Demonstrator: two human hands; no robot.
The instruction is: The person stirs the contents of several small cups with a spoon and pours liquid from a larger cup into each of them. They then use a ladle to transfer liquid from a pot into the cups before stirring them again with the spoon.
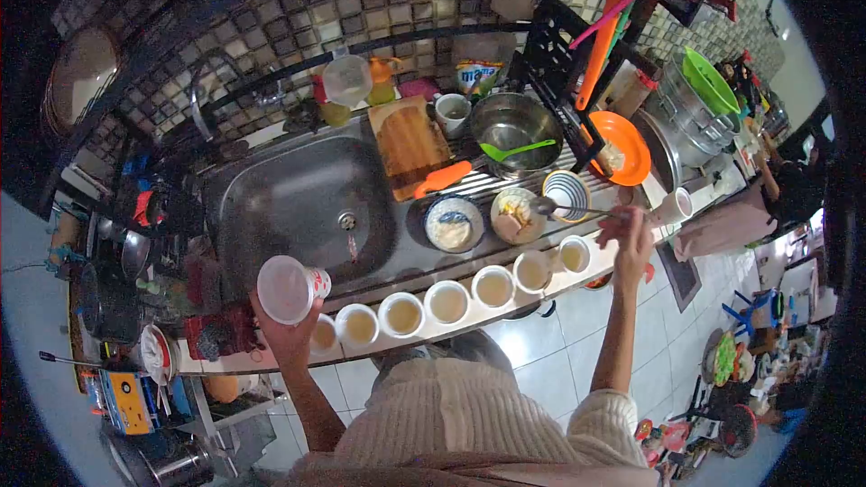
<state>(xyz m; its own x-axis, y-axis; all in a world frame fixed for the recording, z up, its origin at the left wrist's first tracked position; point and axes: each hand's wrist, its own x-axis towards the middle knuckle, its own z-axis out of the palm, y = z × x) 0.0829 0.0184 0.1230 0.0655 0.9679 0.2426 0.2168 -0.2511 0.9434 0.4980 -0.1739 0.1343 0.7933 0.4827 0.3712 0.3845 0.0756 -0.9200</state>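
Note:
My left hand (294, 335) is closed around a white cup (287, 290) with red print on its side, its mouth toward me, above the sink's near left corner. A metal spoon (585, 210) is gripped in my right hand (630, 242), its head over a bowl of pale and yellow food (518, 216). Beside that stands a patterned bowl with a white lump (454, 224), and a striped bowl (566, 194) is behind the spoon. Several white cups (447, 303) of pale yellowish liquid line the counter's front edge. Right of my right hand is another white cup (676, 206).
Behind lie a steel sink (239, 207), a wooden cutting board (406, 140), an orange-handled tool (442, 180), a metal pot (505, 117) with a green spoon (519, 149), and an orange plate (634, 149). Another person (794, 180) is at far right.

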